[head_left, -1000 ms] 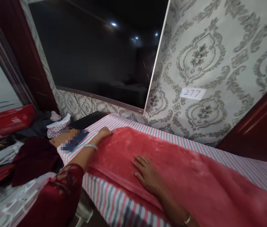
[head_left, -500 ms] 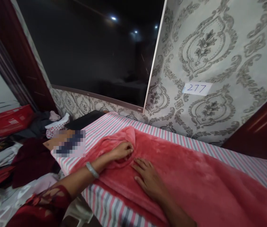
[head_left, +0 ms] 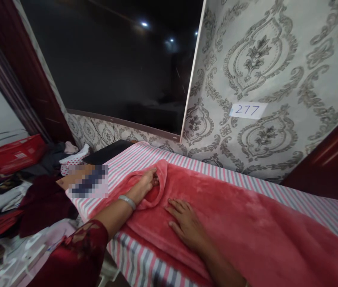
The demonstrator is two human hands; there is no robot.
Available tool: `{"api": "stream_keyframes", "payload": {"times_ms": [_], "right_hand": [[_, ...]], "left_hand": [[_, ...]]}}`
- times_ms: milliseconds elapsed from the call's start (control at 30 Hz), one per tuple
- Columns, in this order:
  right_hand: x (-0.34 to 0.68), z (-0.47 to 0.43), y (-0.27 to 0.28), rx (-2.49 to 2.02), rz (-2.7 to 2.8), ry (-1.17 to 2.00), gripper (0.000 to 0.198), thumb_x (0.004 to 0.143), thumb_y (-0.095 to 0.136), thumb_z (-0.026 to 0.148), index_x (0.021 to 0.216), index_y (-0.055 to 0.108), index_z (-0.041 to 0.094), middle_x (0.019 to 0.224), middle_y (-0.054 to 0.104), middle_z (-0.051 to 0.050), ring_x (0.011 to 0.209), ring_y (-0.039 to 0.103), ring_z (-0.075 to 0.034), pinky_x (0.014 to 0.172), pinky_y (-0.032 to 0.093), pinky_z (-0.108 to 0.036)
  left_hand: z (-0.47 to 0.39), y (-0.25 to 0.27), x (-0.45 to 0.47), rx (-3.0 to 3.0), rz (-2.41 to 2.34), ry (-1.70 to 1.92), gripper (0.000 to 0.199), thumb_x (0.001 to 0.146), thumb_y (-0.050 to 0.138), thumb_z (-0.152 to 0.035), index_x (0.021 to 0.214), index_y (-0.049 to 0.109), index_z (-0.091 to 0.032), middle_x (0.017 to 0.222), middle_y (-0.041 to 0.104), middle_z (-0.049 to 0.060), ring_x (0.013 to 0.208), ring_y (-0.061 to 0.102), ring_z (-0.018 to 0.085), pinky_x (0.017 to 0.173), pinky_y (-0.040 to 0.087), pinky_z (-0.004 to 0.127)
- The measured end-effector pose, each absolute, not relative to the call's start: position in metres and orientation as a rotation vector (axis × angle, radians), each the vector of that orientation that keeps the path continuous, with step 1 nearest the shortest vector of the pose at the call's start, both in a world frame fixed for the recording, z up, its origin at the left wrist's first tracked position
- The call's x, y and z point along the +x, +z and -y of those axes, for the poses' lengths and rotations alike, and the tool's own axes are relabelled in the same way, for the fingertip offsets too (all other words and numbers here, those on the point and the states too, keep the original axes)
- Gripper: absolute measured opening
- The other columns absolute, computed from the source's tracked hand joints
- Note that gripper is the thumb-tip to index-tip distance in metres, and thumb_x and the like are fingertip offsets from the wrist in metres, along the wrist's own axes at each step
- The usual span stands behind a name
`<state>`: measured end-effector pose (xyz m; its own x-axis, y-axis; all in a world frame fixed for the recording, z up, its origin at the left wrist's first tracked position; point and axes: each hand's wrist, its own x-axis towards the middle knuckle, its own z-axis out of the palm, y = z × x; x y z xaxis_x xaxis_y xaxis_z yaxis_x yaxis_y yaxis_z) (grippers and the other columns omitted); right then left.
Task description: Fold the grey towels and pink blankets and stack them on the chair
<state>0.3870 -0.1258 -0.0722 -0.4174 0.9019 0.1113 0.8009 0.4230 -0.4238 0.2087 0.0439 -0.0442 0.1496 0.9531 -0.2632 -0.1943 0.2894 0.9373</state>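
A coral-red plush garment [head_left: 240,227] lies spread lengthwise over a striped cloth [head_left: 133,255]. Its rounded neck opening [head_left: 154,194] faces up at the left end, framed by a soft collar band [head_left: 163,179]. My left hand [head_left: 148,181] reaches over this opening, fingers curled against the far part of the collar; the fingertips are partly hidden. Just right of the collar, my right hand [head_left: 185,223] rests flat on the plush, palm down with fingers stretched out.
Behind the covered table, a large dark TV screen [head_left: 112,59] hangs on a patterned wall [head_left: 252,71] bearing a paper label "277" [head_left: 247,110]. Left of the table are a red basket [head_left: 13,153] and heaped clothes [head_left: 40,203]. A dark red wooden panel [head_left: 330,155] stands at right.
My left hand has moved up and left along the collar. The neck opening now shows wider and rounder. My right hand stays nearly in place.
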Motion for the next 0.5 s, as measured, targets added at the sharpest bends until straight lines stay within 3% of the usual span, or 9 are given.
{"api": "stream_keyframes", "payload": {"times_ms": [333, 400, 500], "right_hand": [[0.387, 0.126, -0.070, -1.444, 2.349, 0.435, 0.049, 0.098, 0.050, 0.036, 0.146, 0.054, 0.027, 0.158, 0.044, -0.004, 0.146, 0.035, -0.025, 0.122, 0.024, -0.048], [0.387, 0.126, -0.069, -1.439, 2.345, 0.449, 0.049, 0.098, 0.050, 0.037, 0.145, 0.055, 0.027, 0.158, 0.043, -0.004, 0.146, 0.035, -0.025, 0.122, 0.023, -0.049], [0.387, 0.126, -0.068, -1.438, 2.342, 0.458, 0.049, 0.098, 0.050, 0.037, 0.145, 0.055, 0.028, 0.158, 0.044, -0.004, 0.146, 0.035, -0.025, 0.122, 0.023, -0.050]], "left_hand": [[-0.058, -0.011, 0.193, 1.287, -1.157, 1.280, 0.021, 0.074, 0.065, -0.035, 0.065, 0.051, -0.021, 0.056, 0.047, -0.005, 0.056, 0.049, 0.013, 0.057, 0.043, 0.025], [-0.067, 0.000, 0.183, 1.364, -1.177, 1.310, 0.019, 0.076, 0.062, -0.036, 0.068, 0.053, -0.021, 0.065, 0.055, -0.002, 0.067, 0.056, 0.015, 0.065, 0.046, 0.026], [-0.079, 0.012, 0.168, 1.473, -1.187, 1.311, 0.016, 0.075, 0.064, -0.034, 0.067, 0.058, -0.020, 0.094, 0.068, 0.003, 0.102, 0.061, 0.021, 0.086, 0.048, 0.027]]}}
